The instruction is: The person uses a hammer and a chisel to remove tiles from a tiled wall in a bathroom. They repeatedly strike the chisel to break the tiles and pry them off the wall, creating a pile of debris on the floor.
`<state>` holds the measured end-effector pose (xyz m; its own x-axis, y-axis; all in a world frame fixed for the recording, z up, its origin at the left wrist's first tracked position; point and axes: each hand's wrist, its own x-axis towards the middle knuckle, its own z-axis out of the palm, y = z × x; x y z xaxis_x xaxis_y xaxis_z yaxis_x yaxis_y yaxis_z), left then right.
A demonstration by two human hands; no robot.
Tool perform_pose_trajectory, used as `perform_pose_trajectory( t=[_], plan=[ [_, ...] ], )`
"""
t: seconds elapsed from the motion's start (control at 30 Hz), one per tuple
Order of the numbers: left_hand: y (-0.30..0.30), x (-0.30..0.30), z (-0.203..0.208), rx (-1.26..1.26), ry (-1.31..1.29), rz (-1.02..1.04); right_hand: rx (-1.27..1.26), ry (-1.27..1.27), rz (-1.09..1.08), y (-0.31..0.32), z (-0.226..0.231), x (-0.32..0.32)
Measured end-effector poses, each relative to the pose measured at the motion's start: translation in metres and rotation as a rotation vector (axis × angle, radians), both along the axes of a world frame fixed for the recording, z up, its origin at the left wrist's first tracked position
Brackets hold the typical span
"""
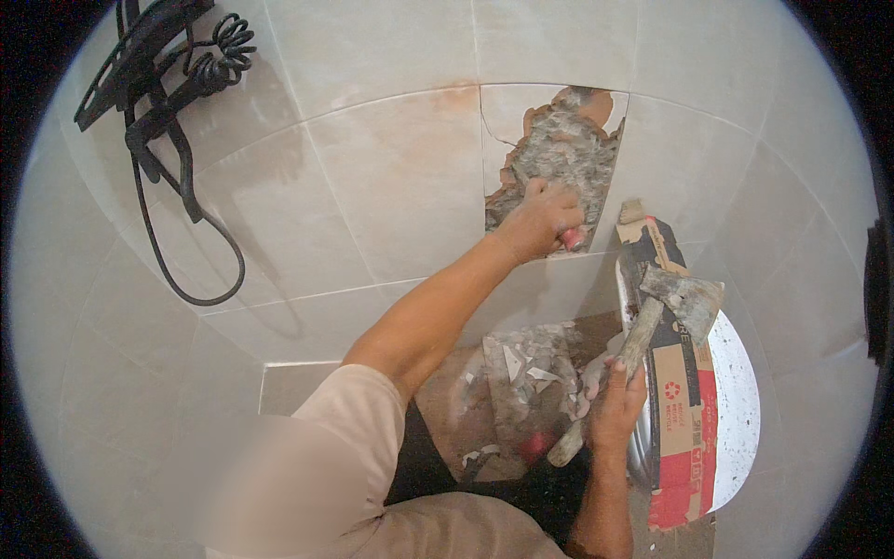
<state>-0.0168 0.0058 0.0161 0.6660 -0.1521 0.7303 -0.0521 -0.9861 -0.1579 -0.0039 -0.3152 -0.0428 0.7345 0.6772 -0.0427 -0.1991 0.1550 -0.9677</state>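
Nearest, below and to the right of the bare patch (563, 144) in the wall, is a hatchet (642, 335), head upward. Its weight should sit mostly in the broad grey head, leaving it top-heavy; the stiff wooden handle, which looks dusty, could slip in a loose grip. The right hand (616, 405) has its fingers wrapped round the handle's lower half, a sound place to hold it, with some handle free beneath.

Right of and below the patch, beyond the hatchet, stands a cardboard strip (672, 401), probably light and easily bent. Directly below the patch lie tile shards (533, 365), likely brittle and sharp-edged, best lifted by their flat faces.

Farther off, the left hand (543, 222) is curled into a fist at the patch's lower part, gripping a red object (573, 239); too little shows to tell its kind or stiffness.
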Motion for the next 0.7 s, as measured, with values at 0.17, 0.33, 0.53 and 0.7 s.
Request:
perform_pose_trajectory(
  t=[0.17,0.33,0.53,0.7],
  plan=[
    [-0.017,0.006,0.015,-0.241,-0.197,-0.141,-0.123,-0.446,-0.166,0.019,-0.018,0.007],
    [-0.056,-0.032,-0.018,-1.003,-0.252,0.069,-0.165,-0.842,-0.185,0.038,-0.030,0.013],
    [-0.039,-0.047,0.000,-0.314,-0.326,-0.088,-0.108,-0.680,-0.058,0.054,-0.041,-0.013],
    [-0.021,-0.035,0.016,-0.221,-0.316,-0.135,-0.028,-0.642,-0.063,0.065,-0.031,-0.025]
  ],
)
